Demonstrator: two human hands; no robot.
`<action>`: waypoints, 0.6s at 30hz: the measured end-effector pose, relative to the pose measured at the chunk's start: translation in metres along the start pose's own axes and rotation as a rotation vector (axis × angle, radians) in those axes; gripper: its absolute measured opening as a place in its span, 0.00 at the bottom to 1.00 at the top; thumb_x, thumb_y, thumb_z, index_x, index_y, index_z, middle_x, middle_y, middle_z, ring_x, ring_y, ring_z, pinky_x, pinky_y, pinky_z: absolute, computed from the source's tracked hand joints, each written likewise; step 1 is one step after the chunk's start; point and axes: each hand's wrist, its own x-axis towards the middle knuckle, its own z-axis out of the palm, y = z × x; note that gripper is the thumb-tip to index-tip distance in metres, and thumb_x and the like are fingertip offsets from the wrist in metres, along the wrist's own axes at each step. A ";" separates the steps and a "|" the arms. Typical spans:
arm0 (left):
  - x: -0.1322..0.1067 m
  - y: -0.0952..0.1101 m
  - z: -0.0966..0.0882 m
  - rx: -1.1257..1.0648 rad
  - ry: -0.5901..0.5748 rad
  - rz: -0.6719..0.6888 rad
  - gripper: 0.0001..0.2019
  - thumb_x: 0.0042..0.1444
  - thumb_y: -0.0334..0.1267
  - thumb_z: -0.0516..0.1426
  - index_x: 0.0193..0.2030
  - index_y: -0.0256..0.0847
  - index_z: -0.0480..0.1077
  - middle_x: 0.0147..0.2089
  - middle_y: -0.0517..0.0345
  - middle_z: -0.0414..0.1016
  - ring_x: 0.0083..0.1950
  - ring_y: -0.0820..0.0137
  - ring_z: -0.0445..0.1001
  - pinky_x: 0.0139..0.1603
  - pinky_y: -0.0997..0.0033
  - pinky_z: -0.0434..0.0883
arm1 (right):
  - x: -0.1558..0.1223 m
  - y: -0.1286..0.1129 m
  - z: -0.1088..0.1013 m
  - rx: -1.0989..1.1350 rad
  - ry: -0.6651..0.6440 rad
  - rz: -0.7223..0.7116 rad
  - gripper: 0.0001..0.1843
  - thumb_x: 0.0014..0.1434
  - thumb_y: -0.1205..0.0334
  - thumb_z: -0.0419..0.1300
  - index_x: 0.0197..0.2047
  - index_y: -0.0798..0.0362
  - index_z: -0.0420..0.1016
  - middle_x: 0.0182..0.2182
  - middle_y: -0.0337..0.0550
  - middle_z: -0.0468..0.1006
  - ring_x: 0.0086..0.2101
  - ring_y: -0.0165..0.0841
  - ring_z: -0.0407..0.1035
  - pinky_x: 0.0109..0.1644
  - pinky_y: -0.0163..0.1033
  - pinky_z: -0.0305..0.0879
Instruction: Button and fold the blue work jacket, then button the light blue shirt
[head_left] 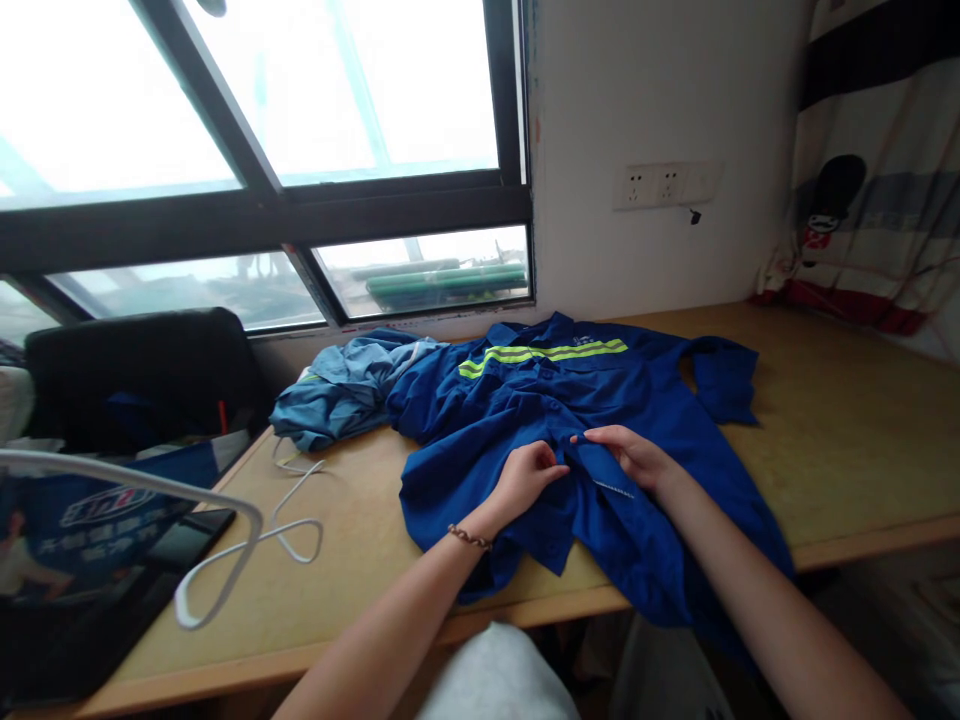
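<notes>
Head view: I see right hand point(630, 455) pinching the front flap point(602, 466) of the blue shirt point(630, 395), left hand point(531, 472) curled just beside it, can't tell if cloth's caught; shirt spread under both, table point(840, 430) below probably taking its weight, sparing the hands

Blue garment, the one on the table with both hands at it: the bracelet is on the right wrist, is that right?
Not quite: the head view shows the bracelet on the left wrist, not the right. The rest stands: the blue garment is on the table, with the left hand and right hand at it.
</notes>
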 end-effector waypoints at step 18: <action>-0.005 0.010 -0.003 -0.836 -0.061 -0.282 0.13 0.40 0.39 0.63 0.29 0.33 0.66 0.28 0.52 0.75 0.31 0.68 0.75 0.36 0.71 0.71 | 0.001 0.004 0.011 -0.058 -0.063 -0.018 0.10 0.50 0.60 0.60 0.31 0.59 0.75 0.27 0.46 0.78 0.27 0.31 0.72 0.32 0.34 0.68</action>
